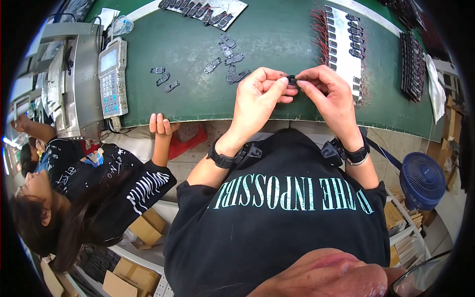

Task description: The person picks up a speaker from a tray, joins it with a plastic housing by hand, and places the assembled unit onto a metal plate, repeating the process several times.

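Over the near edge of the green-topped table (183,106), my left hand (260,94) and my right hand (330,91) meet fingertip to fingertip. A small black plastic part (292,79) is pinched between them, with thumb and fingers of both hands closed on it. My fingers cover most of it, so its exact kind is hidden. Beyond my left hand lies a loose group of small flat black-and-grey parts (233,58). Farther left are a few similar parts (162,78). Right of my right hand, a white board (341,44) carries rows of black parts with thin red wires.
Another white board (232,10) with black parts lies at the far edge. A grey machine with a keypad panel (113,81) stands left. A co-worker's hand (161,123) rests at the table's edge. Stacked black trays (411,67) sit right, above a blue fan (422,180).
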{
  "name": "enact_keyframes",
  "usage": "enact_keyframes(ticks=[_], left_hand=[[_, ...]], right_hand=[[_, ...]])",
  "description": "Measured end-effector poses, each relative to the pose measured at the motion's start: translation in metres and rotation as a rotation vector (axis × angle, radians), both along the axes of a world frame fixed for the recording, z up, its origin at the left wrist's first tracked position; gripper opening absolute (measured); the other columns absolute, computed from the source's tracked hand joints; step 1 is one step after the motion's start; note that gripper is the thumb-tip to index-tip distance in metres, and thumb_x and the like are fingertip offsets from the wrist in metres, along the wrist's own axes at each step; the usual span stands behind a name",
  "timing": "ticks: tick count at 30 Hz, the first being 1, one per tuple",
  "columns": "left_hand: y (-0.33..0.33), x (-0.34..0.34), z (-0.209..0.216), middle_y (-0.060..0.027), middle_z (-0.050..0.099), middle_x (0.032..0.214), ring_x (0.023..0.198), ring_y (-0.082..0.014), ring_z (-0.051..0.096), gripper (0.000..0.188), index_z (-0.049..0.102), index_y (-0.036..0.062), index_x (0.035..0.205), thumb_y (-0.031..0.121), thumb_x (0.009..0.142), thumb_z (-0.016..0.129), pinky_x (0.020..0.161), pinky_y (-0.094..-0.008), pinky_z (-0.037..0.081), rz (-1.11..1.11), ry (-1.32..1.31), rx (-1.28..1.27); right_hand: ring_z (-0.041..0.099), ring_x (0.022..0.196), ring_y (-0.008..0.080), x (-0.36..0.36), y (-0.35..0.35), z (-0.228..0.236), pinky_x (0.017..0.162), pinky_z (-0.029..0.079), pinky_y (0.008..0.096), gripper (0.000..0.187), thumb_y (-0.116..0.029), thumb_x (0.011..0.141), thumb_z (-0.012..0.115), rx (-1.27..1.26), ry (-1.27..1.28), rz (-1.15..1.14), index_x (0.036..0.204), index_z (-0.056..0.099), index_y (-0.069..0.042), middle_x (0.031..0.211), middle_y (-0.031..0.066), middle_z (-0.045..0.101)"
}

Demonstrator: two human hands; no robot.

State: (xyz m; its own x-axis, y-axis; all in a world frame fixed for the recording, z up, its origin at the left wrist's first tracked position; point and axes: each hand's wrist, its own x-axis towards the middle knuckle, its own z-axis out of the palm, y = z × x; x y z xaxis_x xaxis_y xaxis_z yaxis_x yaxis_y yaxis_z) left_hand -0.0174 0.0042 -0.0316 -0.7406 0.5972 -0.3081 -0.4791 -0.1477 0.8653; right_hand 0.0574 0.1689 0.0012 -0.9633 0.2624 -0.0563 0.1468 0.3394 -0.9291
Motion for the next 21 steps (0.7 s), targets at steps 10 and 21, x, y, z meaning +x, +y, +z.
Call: enact_keyframes(ticks=[10, 21], left_hand=[[0.005, 0.004, 0.007, -0.0153, 0.071, 0.096, 0.089, -0.0185, 0.072, 0.013, 0.058, -0.0060, 0.106, 0.004, 0.098, 0.059, 0.076, -0.0280, 0.061, 0.001, 0.038, -0.002], [0.000, 0.004, 0.010, -0.0148, 0.071, 0.096, 0.089, -0.0175, 0.072, 0.012, 0.059, -0.0060, 0.104, 0.004, 0.098, 0.059, 0.077, -0.0280, 0.060, -0.017, 0.091, -0.039]], right_hand=[[0.060, 0.082, 0.0081, 0.000, 0.001, 0.000, 0.072, 0.051, 0.0229, 0.011, -0.004, 0.094, 0.065, 0.032, 0.027, -0.056, 0.102, 0.062, 0.002, 0.097, 0.0028, 0.060], [0.056, 0.082, 0.0062, -0.001, 0.004, 0.009, 0.069, 0.047, 0.0202, 0.010, -0.005, 0.095, 0.062, -0.010, -0.145, 0.067, 0.104, 0.061, -0.001, 0.101, 0.0017, 0.061]])
